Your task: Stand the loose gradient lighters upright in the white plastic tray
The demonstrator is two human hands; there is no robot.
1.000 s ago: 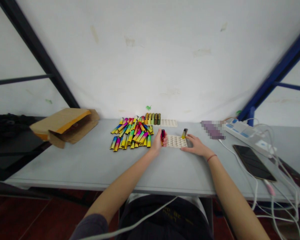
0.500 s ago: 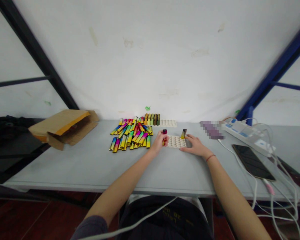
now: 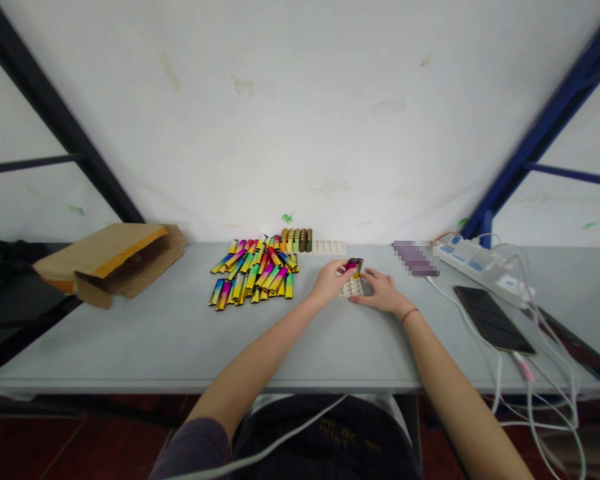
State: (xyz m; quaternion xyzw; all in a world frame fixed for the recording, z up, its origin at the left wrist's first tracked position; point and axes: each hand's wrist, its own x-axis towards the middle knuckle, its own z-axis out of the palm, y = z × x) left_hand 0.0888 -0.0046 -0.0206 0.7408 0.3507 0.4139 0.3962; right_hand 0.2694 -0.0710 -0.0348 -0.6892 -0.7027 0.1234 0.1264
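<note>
While pinching a pink lighter [image 3: 351, 265] near-upright in the left hand [image 3: 331, 281] at the tray [image 3: 351, 289]'s far side, just left of a standing gold lighter [image 3: 359, 270], rests the right hand [image 3: 383, 293], half spread, gripping nothing evident, along the right edge.

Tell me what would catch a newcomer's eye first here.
Probably the pile of shiny, multicoloured, metallic-looking slim oblongs left of centre. Next, the left hand, holding a magenta slim oblong by the nearer off-white gridded tray. Far left, the open brown cardboard package also stands out.
</note>
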